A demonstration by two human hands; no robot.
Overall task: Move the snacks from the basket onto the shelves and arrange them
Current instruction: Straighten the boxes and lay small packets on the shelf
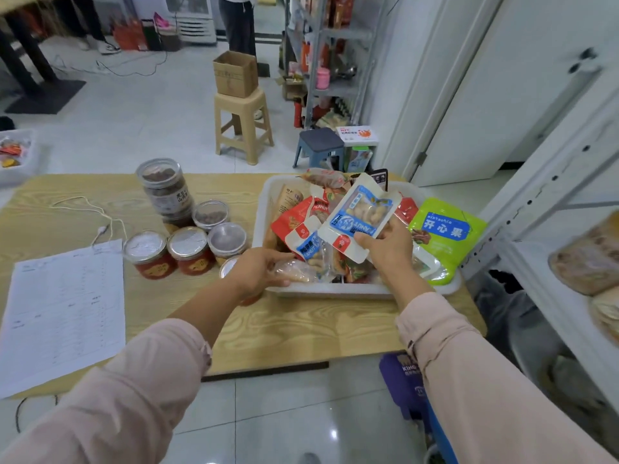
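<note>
Gripping a white-and-blue peanut packet [360, 212] in the right hand [388, 249], just above the snack-filled basket [335, 290]. Clutching a clear pouch [298, 271] in the left hand [258, 269] at the basket's near rim.

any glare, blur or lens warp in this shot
Head view: wide-angle warp bows the table edge and shelf uprights; soft glare on the floor tile and jar lids; the peanut packet in the right hand reads clearly, while the paper sheet's print and the shelf items at right are blurred.
</note>
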